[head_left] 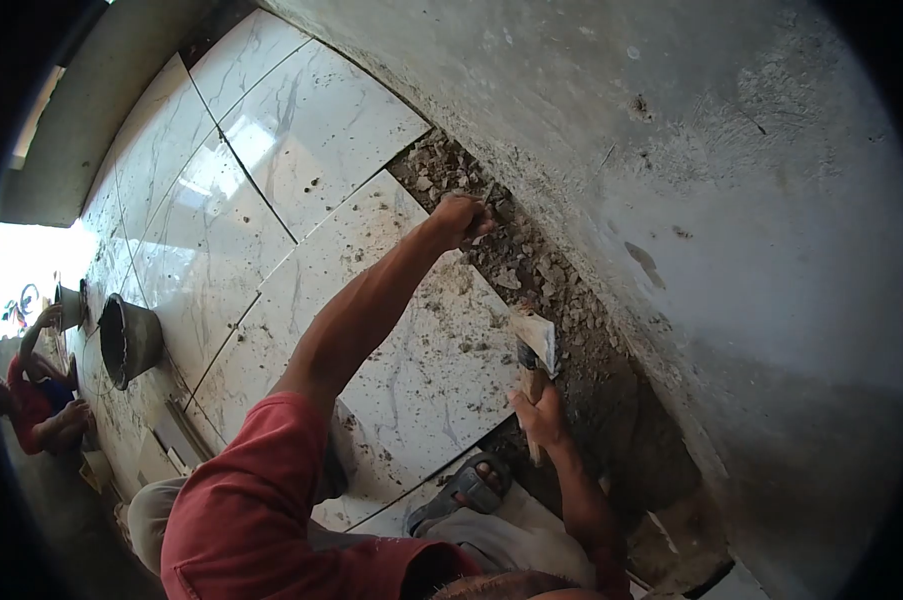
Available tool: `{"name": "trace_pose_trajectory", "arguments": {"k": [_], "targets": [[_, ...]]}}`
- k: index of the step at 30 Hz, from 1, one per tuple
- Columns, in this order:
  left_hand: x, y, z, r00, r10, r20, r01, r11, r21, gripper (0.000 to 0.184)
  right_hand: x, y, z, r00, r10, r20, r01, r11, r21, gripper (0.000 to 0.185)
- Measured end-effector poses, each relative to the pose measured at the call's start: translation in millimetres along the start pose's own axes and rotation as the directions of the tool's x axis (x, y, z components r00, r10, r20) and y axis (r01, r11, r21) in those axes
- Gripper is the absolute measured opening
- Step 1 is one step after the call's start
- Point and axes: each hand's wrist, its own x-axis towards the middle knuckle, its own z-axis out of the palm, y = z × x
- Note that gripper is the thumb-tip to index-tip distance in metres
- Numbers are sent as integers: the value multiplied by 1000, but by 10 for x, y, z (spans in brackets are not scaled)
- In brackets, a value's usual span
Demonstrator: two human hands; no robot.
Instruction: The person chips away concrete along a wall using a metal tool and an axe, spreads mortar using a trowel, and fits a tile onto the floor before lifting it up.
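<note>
My left hand reaches out over the strip of broken rubble between the tiles and the wall. Its fingers are curled together, and whatever they may hold is too small to tell. My right hand is closed around the wooden handle of a trowel-like tool. The tool's pale, dirt-caked blade lies at the tile edge, over the rubble. Crumbs of debris are scattered on the marbled white tile between my arms.
A rough grey wall runs diagonally along the right side. My sandalled foot is near the dug-out strip. At the far left are a dark bucket, a smaller bucket and another person in red.
</note>
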Motion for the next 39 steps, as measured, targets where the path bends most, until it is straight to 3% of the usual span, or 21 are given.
{"name": "trace_pose_trajectory", "arguments": {"k": [5,7,8,10,11,14,16,20,22,23,24,26,27,28,30,31,32,34,36,37,39], "targets": [[17,95,131,991,-69,-114,64,997,-46,15,327,-311,-86,997,-72,35,79,958,-276,32],[56,103,126,992,-78,-102,74,996,-49,14,478,-472,-125,963,-262,59,253,814,-522,26],[78,125,120,992,-75,-100,71,997,-42,14,528,-580,-133,962,-266,54,255,815,-520,26],[99,133,91,990,-119,-74,109,987,-121,14,569,-891,-74,630,-721,290,741,445,-504,23],[125,153,87,990,-120,-73,111,987,-118,14,623,-984,-19,463,-832,306,857,331,-396,22],[150,207,62,985,-154,-81,143,981,-128,13,896,-1000,-138,400,-802,445,867,174,-467,23],[137,185,52,988,-142,-52,136,985,-109,13,1207,-961,-265,862,-453,227,448,472,-759,18],[101,191,91,978,-181,-104,165,975,-147,13,1166,-998,-231,940,-329,90,261,523,-812,15],[127,187,82,990,-138,-38,132,982,-138,13,868,-1216,-72,690,-654,309,667,411,-621,14],[120,207,94,989,-139,-46,132,983,-130,13,826,-1281,26,475,-818,326,795,239,-558,13],[132,209,90,989,-138,-52,130,983,-128,13,886,-1242,23,471,-820,325,798,239,-554,13],[145,202,86,989,-139,-53,131,983,-131,12,1105,-1025,-72,269,-887,374,883,72,-463,13],[173,201,64,990,-131,-49,124,984,-129,12,1262,-804,-206,653,-616,441,669,194,-718,10],[198,189,42,988,-149,-30,148,989,-19,11,1261,-847,-228,650,-618,442,667,186,-721,10],[285,244,72,987,-161,-5,160,981,105,10,1273,-964,-285,973,-225,58,169,518,-839,13],[278,218,78,991,-131,-10,131,991,-27,10,1099,-1166,-235,957,-253,142,267,572,-776,19],[255,131,100,993,-115,-16,111,981,-160,9,980,-1136,-174,861,-437,259,473,506,-721,15],[186,126,121,991,-130,-43,123,983,-137,9,810,-1295,0,484,-817,315,828,310,-467,12],[202,179,120,991,-119,-56,110,985,-136,8,903,-1262,-25,436,-839,326,866,294,-404,12],[221,155,81,992,-115,-57,107,985,-134,8,1141,-1061,-147,659,-695,286,705,440,-556,14],[264,110,89,999,-18,-45,26,980,199,11,1421,-939,-323,965,-254,62,221,665,-714,16]]}}
